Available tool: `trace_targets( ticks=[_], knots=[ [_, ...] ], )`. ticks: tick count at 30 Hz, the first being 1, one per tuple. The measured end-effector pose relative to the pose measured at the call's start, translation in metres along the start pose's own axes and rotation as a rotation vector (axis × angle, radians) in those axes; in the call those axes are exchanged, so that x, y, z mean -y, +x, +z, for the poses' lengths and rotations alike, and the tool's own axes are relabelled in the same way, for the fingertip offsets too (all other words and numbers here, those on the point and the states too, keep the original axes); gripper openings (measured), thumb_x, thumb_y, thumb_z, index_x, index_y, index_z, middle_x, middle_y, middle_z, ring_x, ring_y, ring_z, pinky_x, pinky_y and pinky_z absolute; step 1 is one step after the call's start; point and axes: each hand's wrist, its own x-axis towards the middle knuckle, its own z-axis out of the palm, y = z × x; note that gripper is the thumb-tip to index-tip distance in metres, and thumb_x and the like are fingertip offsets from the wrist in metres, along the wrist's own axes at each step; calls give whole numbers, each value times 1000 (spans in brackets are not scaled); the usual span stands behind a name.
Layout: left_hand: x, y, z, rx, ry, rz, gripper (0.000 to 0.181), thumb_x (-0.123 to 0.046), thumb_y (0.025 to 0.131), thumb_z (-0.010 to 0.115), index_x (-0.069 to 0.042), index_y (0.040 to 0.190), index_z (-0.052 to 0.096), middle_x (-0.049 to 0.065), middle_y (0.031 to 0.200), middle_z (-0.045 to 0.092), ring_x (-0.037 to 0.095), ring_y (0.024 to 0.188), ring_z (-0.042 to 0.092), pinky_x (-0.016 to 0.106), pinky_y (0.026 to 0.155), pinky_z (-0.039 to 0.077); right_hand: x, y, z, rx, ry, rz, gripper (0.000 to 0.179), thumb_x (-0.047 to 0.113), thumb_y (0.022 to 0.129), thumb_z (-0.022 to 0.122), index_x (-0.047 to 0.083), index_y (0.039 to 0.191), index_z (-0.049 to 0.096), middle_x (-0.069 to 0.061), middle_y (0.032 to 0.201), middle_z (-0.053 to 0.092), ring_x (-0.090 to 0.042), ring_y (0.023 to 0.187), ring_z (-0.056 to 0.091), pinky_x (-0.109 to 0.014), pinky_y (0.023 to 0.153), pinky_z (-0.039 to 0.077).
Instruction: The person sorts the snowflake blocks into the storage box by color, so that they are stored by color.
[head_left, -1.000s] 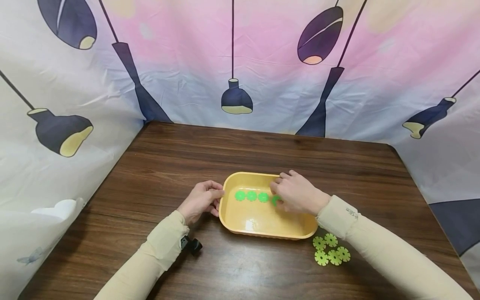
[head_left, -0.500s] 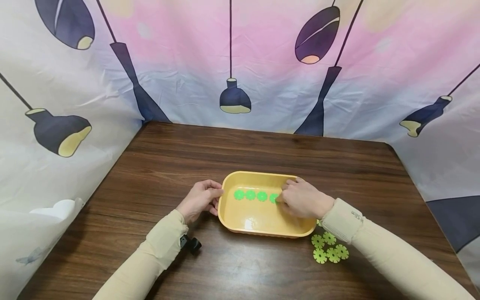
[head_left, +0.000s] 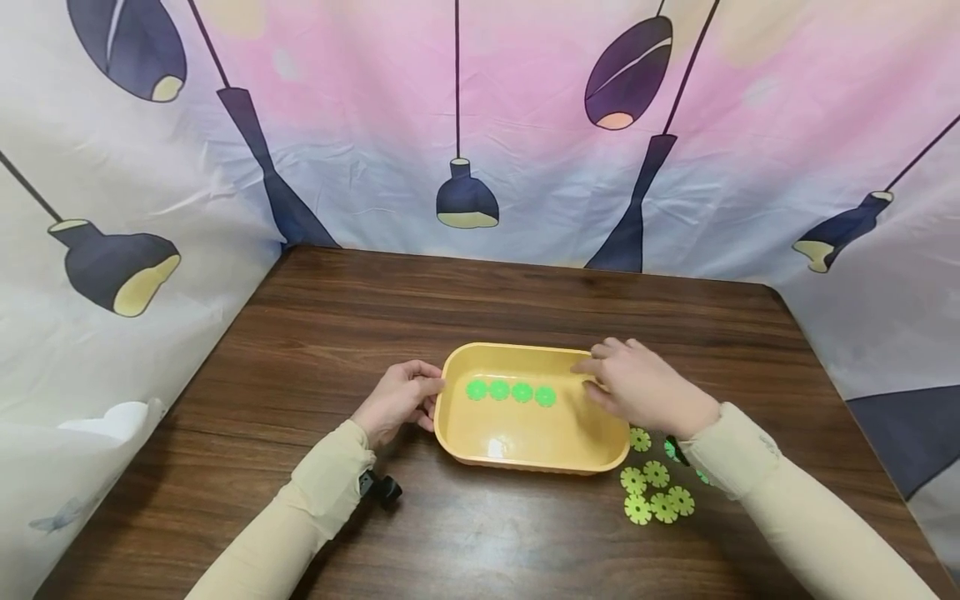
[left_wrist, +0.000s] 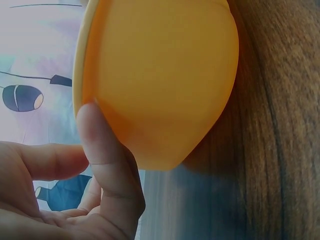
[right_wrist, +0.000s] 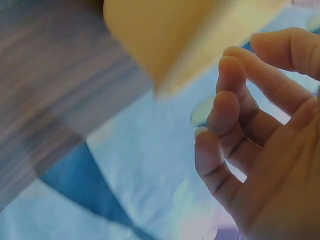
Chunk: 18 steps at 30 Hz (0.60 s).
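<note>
A yellow plastic tray (head_left: pixel 510 437) with raised walls stands on the table, and a row of several green notched discs (head_left: pixel 522 392) lies on its floor. My left hand (head_left: pixel 399 400) holds the tray's left end. In the left wrist view, one fingertip (left_wrist: pixel 92 120) of it lies against the wall right at the rim. My right hand (head_left: pixel 648 385) hovers over the tray's right end with nothing between its fingers. The right wrist view shows its fingers (right_wrist: pixel 227 110) loosely bent and apart, near a blurred corner of the tray (right_wrist: pixel 165 35).
Several yellow-green notched discs (head_left: pixel 656 475) lie on the wooden table (head_left: pixel 480 542) right of the tray. A few greener discs (head_left: pixel 671 450) show partly behind the right wrist. A black device (head_left: pixel 381 490) is at the left wrist. Patterned cloth (head_left: pixel 345 125) surrounds the table.
The right hand let go of the fourth green disc at the right end of the row, then moved up and right. The left hand stays at the tray's end.
</note>
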Motion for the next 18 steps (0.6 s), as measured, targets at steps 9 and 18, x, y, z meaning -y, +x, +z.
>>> trace_targets(
  ticks=[9, 18],
  knots=[
    [-1, -1, 0, -2, 7, 5, 25, -8, 95, 56, 7, 115, 51, 10, 75, 55, 17, 58, 55, 28, 47, 54, -40, -49, -18, 8, 88, 303, 22, 17, 90, 67, 8, 110, 71, 2, 86, 62, -19, 82, 57, -41, 68, 47],
    [-2, -2, 0, 6, 7, 2, 28, -9, 95, 57, 7, 117, 51, 12, 78, 56, 17, 60, 56, 29, 50, 55, -66, -105, -2, 300, 368, 540, 20, 21, 90, 70, 4, 100, 67, 3, 78, 61, -12, 68, 56, -33, 59, 48]
  ],
)
